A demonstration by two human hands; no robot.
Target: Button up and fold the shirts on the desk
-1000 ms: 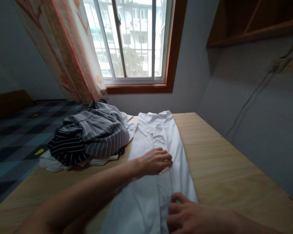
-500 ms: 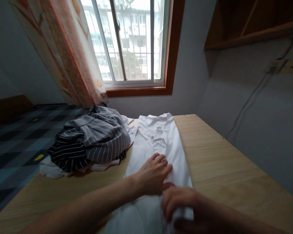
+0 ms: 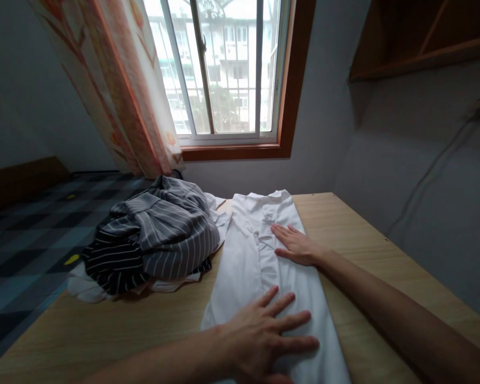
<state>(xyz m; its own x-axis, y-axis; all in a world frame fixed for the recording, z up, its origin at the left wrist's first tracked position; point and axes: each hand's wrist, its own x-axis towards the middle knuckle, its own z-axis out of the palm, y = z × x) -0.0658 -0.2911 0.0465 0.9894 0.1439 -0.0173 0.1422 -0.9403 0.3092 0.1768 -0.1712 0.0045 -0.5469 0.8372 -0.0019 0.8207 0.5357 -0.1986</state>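
Observation:
A white garment, which looks like a shirt [image 3: 240, 266], lies lengthwise on the wooden table, folded long and narrow with its collar end toward the window. Fingers spread, my left hand [image 3: 268, 330] is over the near part of the cloth. Farther up, my right hand [image 3: 294, 244] lies flat on the shirt's right side, beside a wrinkled strip down the middle. Neither hand grips anything. The near end of the shirt is partly hidden by my left hand and forearm.
Left of the shirt sits a heap of striped clothes [image 3: 172, 224] with white cloth under it. The table [image 3: 368, 266] meets a checked bed [image 3: 24, 229] on the left. A curtain [image 3: 124, 90] hangs by the window; a shelf [image 3: 424, 64] juts out at upper right.
My right hand has moved from the near end up the shirt and flattened. My left hand has come nearer, its fingers now spread. The view has shifted slightly left.

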